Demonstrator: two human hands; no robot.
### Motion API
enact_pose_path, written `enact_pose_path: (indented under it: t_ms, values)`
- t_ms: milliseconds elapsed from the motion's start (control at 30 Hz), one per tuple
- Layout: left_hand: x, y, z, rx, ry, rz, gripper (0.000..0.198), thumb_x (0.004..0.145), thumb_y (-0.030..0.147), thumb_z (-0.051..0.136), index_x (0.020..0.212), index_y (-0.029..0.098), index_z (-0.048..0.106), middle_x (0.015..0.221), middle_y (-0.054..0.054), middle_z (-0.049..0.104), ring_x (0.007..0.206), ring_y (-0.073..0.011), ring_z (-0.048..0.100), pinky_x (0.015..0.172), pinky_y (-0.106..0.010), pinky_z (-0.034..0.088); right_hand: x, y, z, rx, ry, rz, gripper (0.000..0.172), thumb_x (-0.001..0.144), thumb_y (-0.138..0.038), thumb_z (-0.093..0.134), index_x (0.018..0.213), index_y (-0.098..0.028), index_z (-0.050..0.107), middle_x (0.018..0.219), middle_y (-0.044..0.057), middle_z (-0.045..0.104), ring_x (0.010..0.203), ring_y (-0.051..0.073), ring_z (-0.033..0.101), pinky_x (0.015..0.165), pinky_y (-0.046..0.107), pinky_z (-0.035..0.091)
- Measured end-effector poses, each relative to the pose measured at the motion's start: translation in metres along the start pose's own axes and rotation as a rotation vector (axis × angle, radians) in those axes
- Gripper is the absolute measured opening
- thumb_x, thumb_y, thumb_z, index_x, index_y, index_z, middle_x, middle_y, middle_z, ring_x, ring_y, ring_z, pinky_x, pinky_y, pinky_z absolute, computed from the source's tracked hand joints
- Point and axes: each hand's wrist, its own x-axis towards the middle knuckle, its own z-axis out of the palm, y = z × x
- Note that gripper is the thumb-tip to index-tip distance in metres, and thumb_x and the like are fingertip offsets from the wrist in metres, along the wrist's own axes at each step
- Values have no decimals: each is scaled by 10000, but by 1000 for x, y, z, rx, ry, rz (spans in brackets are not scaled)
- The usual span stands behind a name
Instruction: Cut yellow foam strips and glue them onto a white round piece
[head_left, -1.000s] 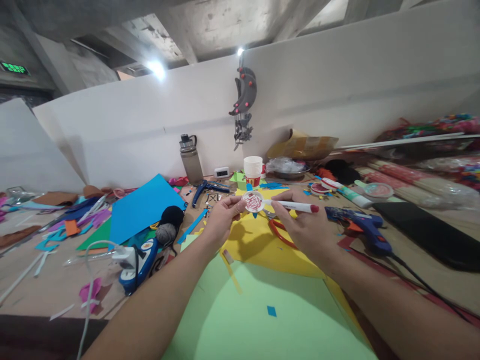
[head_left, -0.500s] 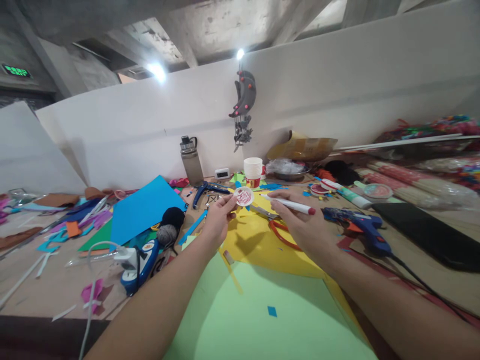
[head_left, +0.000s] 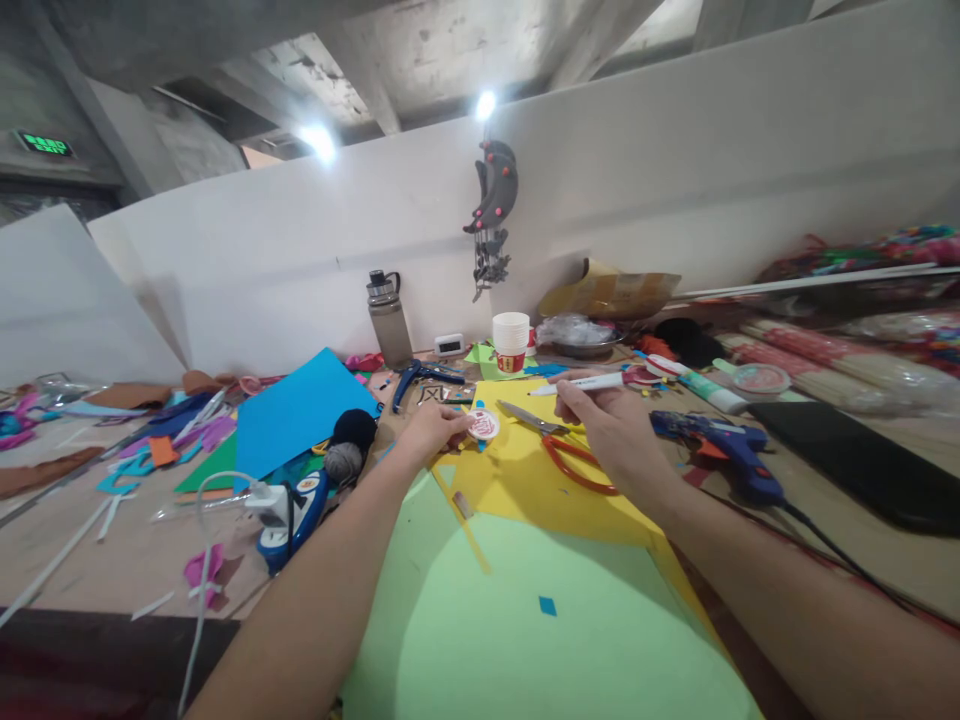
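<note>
My left hand pinches the edge of a small white disc with red marks on its face. Small blue pieces stick out above and below the disc. In my right hand is a white marker, its uncapped tip pointing left and its far end beyond my fingers. Both hands are over yellow paper. Scissors with orange handles lie open between the hands, partly behind my right hand. Light green paper covers the near part of the table.
Stacked paper cups and a bottle stand at the back. A blue glue gun and a black slab lie on the right. On the left are blue paper, yarn balls and a power strip with a cable.
My left hand has lowered the disc toward the yellow paper. The marker in my right hand has risen slightly and moved away from the disc. The view has shifted a little.
</note>
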Motion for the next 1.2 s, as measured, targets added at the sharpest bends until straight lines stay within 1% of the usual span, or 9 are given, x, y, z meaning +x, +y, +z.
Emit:
enact_pose_path:
  t_ms: [133,200,333,400,467,700,867,1067,1200]
  values:
    - [-1,11,-14,292,170,140,296,540,404,801,470,159,652,406,-21,513,403,-108,403,413,-247,242,-1,-1,2,-59,3,17,287,825,-454,566,691,-201,591,577,0,574,555,155,532,534,278,431]
    - [-5,21,-25,422,193,232,237,555,378,789,514,169,686,465,-28,569,438,-121,443,430,-247,266,-1,-2,3,-53,5,11,259,824,-437,565,717,-203,594,573,-1,576,548,157,538,522,277,433]
    - [-18,37,-46,481,-150,293,137,570,294,771,676,210,749,637,-42,684,559,-163,573,500,-241,365,-2,0,4,-6,-24,0,197,819,-410,571,844,-218,608,618,2,594,566,166,556,506,282,442]
    - [-23,38,-51,584,-369,205,180,513,211,788,688,227,751,670,-41,702,568,-174,596,507,-241,377,-3,2,5,-14,-49,17,191,816,-404,573,860,-221,610,641,7,602,588,170,567,518,286,453]
    - [-25,36,-51,695,-492,145,248,470,134,789,688,242,744,689,-34,708,571,-174,602,507,-236,374,-4,3,6,-35,-67,32,184,815,-392,572,870,-220,611,652,7,605,602,170,573,524,284,458]
    - [-25,35,-38,837,-485,222,295,417,161,839,670,239,708,653,-17,667,553,-172,574,479,-235,343,-8,-3,10,-59,-102,55,150,810,-331,565,857,-201,626,646,5,601,597,164,562,511,271,441]
    - [-34,47,-32,751,-661,285,238,601,325,786,810,236,715,740,-33,668,661,-178,608,540,-241,405,-10,-7,10,-59,-97,83,146,802,-326,571,841,-200,633,665,14,611,614,165,564,527,270,441]
    - [-36,45,-20,728,-890,130,330,562,400,815,770,190,668,738,-28,662,661,-153,592,578,-244,425,-10,-6,10,11,-78,100,170,777,-366,617,838,-208,601,659,6,604,618,164,570,543,271,448]
    - [-34,44,-19,797,-907,126,304,667,450,736,756,173,648,719,-13,646,652,-126,574,593,-229,418,-9,-7,11,66,-84,125,198,741,-391,642,792,-213,571,655,-5,588,606,153,549,546,269,427]
